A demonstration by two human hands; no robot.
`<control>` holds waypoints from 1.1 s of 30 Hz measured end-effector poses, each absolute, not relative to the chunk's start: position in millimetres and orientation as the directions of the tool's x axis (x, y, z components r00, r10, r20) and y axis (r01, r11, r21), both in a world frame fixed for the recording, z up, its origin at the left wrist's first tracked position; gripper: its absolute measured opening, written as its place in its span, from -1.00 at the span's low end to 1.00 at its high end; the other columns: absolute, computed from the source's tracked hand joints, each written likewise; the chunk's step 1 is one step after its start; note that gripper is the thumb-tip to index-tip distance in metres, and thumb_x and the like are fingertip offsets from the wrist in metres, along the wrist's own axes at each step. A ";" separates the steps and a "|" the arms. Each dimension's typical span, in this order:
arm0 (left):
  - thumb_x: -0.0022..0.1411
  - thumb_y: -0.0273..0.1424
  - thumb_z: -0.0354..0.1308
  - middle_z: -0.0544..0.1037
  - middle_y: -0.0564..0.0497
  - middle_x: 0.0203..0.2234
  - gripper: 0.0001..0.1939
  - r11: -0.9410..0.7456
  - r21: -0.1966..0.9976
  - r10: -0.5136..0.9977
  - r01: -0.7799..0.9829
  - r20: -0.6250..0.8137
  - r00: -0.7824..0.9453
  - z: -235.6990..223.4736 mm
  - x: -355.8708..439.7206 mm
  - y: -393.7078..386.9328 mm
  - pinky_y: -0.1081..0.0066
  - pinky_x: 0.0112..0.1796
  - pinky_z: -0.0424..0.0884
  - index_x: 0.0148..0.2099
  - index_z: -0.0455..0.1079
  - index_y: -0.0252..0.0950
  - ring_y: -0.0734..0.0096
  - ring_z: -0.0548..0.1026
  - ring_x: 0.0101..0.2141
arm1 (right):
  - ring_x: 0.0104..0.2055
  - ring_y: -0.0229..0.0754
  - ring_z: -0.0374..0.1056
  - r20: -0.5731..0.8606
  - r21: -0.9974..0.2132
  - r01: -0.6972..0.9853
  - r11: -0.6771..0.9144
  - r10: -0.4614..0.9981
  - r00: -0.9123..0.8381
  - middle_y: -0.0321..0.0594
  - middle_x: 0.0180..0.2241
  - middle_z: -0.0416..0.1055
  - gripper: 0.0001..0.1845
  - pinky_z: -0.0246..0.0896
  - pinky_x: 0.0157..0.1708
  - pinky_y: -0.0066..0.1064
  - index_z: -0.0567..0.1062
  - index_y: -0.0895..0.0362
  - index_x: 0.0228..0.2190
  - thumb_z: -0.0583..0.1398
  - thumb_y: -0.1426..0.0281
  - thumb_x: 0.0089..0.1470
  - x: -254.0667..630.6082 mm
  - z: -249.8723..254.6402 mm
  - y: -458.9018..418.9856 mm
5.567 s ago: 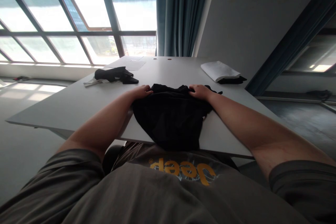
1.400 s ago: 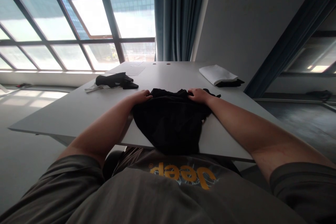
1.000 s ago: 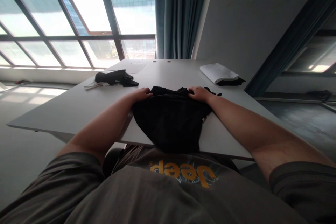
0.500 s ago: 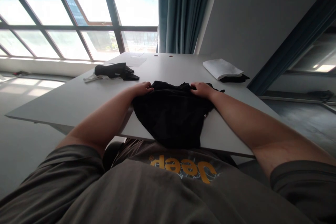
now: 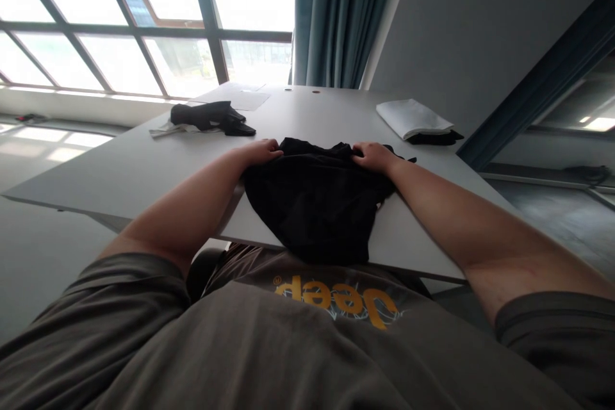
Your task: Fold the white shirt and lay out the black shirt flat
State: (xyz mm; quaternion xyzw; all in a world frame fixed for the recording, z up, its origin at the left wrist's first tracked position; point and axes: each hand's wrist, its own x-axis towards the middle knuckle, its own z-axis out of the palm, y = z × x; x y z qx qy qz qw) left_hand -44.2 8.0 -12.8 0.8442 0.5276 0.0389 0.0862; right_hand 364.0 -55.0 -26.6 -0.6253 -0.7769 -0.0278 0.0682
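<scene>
A black garment (image 5: 312, 202) lies spread on the white table (image 5: 158, 166), its near end reaching over the front edge by my shirt. What kind of garment it is, I cannot tell. My left hand (image 5: 262, 151) grips its far left corner, fingers curled into the cloth. At the far right corner, my right hand (image 5: 373, 157) holds the same cloth with bent fingers. A bit of black fabric sticks out beyond my right hand.
Back left on the table is a crumpled black cloth bundle (image 5: 206, 116) with white fabric under it. Folded white cloth (image 5: 413, 118) rests on black cloth (image 5: 436, 137) at the back right. Behind stand windows and a blue curtain (image 5: 341, 19).
The view has tilted slightly down, so the scene's far part sits higher. Both hands keep their hold on the black garment, which has hardly moved.
</scene>
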 end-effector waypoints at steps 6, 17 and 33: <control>0.64 -0.04 0.11 0.61 -0.17 0.25 -0.48 -0.442 0.191 0.890 0.876 -0.032 0.456 -13.1 -46.0 8.8 0.26 0.21 0.50 0.40 0.52 -0.21 0.01 0.61 0.18 | 0.08 0.13 0.59 0.125 -0.031 0.975 0.220 0.969 -0.214 0.06 0.09 0.68 -0.61 0.34 0.05 -0.24 0.64 0.15 0.10 0.19 0.25 0.41 360.2 -24.1 -59.6; 0.59 -0.03 0.14 0.64 -0.14 0.22 -0.57 -0.440 0.188 0.893 0.878 -0.014 0.450 -10.0 -45.8 5.5 0.21 0.21 0.51 0.26 0.57 -0.14 0.01 0.63 0.15 | 0.08 0.14 0.60 0.124 -0.044 0.972 0.230 0.967 -0.224 0.04 0.08 0.70 -0.66 0.36 0.03 -0.22 0.64 0.13 0.05 0.19 0.25 0.41 358.2 -25.8 -56.8; 0.63 -0.07 0.11 0.63 -0.18 0.24 -0.57 -0.431 0.171 0.897 0.886 -0.022 0.441 -8.3 -44.7 -1.1 0.27 0.18 0.51 0.27 0.54 -0.22 0.04 0.63 0.16 | 0.13 0.10 0.60 0.115 -0.051 0.973 0.225 0.969 -0.218 0.02 0.13 0.69 -0.71 0.34 0.04 -0.28 0.62 0.10 0.05 0.20 0.26 0.44 355.3 -24.2 -60.1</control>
